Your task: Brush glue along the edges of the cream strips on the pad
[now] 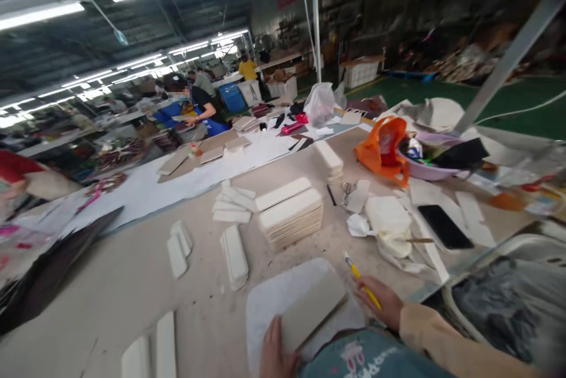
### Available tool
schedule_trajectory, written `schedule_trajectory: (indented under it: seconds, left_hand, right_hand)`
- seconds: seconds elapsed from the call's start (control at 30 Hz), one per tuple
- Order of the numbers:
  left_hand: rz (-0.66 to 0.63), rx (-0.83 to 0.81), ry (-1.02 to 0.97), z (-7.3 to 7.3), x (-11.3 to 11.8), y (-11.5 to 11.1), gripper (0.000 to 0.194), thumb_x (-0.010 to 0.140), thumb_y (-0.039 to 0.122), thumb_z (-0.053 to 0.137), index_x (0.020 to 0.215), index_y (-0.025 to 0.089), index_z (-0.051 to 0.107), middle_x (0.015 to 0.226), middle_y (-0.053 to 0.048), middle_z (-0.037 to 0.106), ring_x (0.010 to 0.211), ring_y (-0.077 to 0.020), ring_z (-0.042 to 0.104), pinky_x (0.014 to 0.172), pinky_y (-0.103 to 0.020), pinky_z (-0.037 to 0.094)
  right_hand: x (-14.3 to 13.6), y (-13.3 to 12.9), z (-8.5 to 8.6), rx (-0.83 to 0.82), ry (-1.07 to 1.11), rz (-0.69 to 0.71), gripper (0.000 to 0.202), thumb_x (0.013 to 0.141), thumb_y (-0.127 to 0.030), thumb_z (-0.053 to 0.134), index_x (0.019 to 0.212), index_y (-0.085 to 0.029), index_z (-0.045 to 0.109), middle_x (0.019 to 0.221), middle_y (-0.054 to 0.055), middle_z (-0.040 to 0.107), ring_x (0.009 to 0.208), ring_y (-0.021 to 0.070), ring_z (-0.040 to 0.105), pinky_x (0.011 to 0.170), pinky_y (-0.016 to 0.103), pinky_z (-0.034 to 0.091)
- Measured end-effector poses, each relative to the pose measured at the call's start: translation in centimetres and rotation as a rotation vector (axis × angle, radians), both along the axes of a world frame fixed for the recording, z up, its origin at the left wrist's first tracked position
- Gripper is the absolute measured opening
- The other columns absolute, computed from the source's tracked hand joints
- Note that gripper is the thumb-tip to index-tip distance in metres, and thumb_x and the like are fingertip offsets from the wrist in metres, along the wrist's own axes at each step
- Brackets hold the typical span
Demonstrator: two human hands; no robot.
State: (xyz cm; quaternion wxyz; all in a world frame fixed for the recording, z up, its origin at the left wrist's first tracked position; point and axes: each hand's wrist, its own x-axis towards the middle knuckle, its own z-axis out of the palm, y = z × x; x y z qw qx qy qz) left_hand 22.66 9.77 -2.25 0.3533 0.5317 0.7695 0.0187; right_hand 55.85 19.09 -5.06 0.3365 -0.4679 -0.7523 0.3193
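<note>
A beige panel (313,310) lies on a white sheet (263,298) on the near part of the bench (124,272), a left hand (275,351) at its end; whether those fingers pinch or merely steady it cannot be told. The right hand (382,301) has its fingers closed around a yellow-handled tool (369,292), tip clear of the panel. Work appears partway along: a tall stack (294,219) and a smaller pile (234,257) stand beyond, though which pieces are finished is unclear. Farther off, a co-worker (206,104) stands.
</note>
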Motion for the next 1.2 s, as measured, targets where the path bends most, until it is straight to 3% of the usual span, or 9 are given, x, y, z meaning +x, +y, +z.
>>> schedule_trajectory:
  seconds: [0.1, 0.2, 0.37, 0.47, 0.63, 0.73, 0.83, 1.0, 1.2]
  left_hand:
    - [-0.059, 0.058, 0.029, -1.8, -0.7, -2.5, 0.083, 0.060, 0.024, 0.064, 0.139, 0.025, 0.037, 0.146, -0.006, 0.039, 0.138, -0.0243, 0.030, 0.116, -0.034, 0.023]
    - [-0.074, 0.089, 0.039, -2.7, -0.7, -2.6, 0.086, 0.061, 0.026, 0.060, 0.142, 0.017, 0.033, 0.146, -0.008, 0.039, 0.137, -0.0237, 0.031, 0.115, -0.032, 0.023]
    - [-0.064, 0.149, 0.038, -2.8, -1.0, -2.6, 0.088, 0.063, 0.032, 0.064, 0.142, 0.011, 0.031, 0.149, -0.013, 0.034, 0.138, -0.0247, 0.029, 0.114, -0.032, 0.025]
    - [-0.038, 0.304, 0.079, -1.9, -1.5, -1.7, 0.071, 0.077, 0.038, 0.056, 0.138, 0.009, 0.036, 0.147, -0.017, 0.034, 0.138, -0.0260, 0.029, 0.113, -0.038, 0.029]
    - [-0.197, 0.707, 0.217, 4.3, -0.7, 5.2, 0.053, 0.091, 0.035, 0.040, 0.139, 0.015, 0.034, 0.149, -0.014, 0.031, 0.143, -0.0259, 0.014, 0.112, -0.050, 0.027]
    - [-0.399, 0.743, 0.289, 9.6, 1.0, 11.7, 0.058, 0.091, 0.039, 0.039, 0.142, 0.013, 0.030, 0.150, -0.014, 0.031, 0.142, -0.0279, 0.014, 0.112, -0.051, 0.025]
    - [-0.508, 0.721, 0.372, 13.1, 3.0, 17.5, 0.062, 0.091, 0.044, 0.037, 0.141, 0.009, 0.032, 0.151, -0.014, 0.028, 0.141, -0.0297, 0.017, 0.112, -0.049, 0.024]
    - [-0.562, 0.681, 0.465, 13.4, 5.0, 23.3, 0.063, 0.090, 0.049, 0.035, 0.142, 0.012, 0.032, 0.150, -0.013, 0.030, 0.140, -0.0288, 0.022, 0.112, -0.047, 0.025]
    - [-0.624, 0.570, 0.489, 11.0, 5.1, 24.9, 0.063, 0.090, 0.050, 0.033, 0.140, 0.010, 0.033, 0.150, -0.014, 0.031, 0.138, -0.0296, 0.026, 0.109, -0.048, 0.028]
  right_hand:
    - [0.0, 0.0, -0.1, -0.004, -0.020, 0.038, 0.013, 0.088, -0.033, 0.047, 0.090, -0.025, 0.057, 0.097, 0.007, 0.067, 0.096, 0.0223, 0.064, 0.082, 0.036, 0.053]
    - [-0.4, -0.2, 0.2, 0.012, -0.032, 0.054, 0.011, 0.088, -0.031, 0.048, 0.090, -0.025, 0.057, 0.097, 0.007, 0.068, 0.096, 0.0221, 0.065, 0.081, 0.036, 0.054]
    - [-0.8, 0.2, 0.8, 0.008, -0.043, 0.105, 0.013, 0.088, -0.031, 0.049, 0.097, -0.024, 0.056, 0.105, 0.008, 0.067, 0.099, 0.0213, 0.064, 0.085, 0.036, 0.053]
    - [-0.7, 0.3, 0.8, -0.026, -0.056, 0.103, 0.014, 0.089, -0.032, 0.048, 0.097, -0.024, 0.056, 0.109, 0.009, 0.066, 0.102, 0.0223, 0.063, 0.087, 0.038, 0.053]
    - [-0.6, 0.3, 0.2, -0.036, -0.051, 0.095, 0.017, 0.088, -0.034, 0.048, 0.098, -0.024, 0.057, 0.108, 0.009, 0.067, 0.102, 0.0230, 0.063, 0.086, 0.040, 0.054]
    - [-0.8, 0.3, 0.0, -0.030, -0.041, 0.092, 0.016, 0.089, -0.034, 0.048, 0.097, -0.024, 0.057, 0.108, 0.008, 0.067, 0.102, 0.0224, 0.064, 0.087, 0.039, 0.054]
    - [-0.8, 0.4, -0.1, -0.003, -0.028, 0.069, 0.015, 0.089, -0.034, 0.048, 0.097, -0.024, 0.056, 0.108, 0.008, 0.067, 0.102, 0.0217, 0.064, 0.087, 0.038, 0.053]
    - [0.5, -0.3, -0.5, 0.021, 0.006, -0.027, 0.016, 0.089, -0.033, 0.049, 0.099, -0.024, 0.056, 0.102, 0.007, 0.068, 0.097, 0.0213, 0.065, 0.083, 0.035, 0.055]
    - [2.2, -1.7, -0.5, -0.048, 0.035, -0.102, 0.017, 0.089, -0.035, 0.048, 0.098, -0.023, 0.056, 0.101, 0.007, 0.067, 0.097, 0.0214, 0.065, 0.084, 0.036, 0.055]
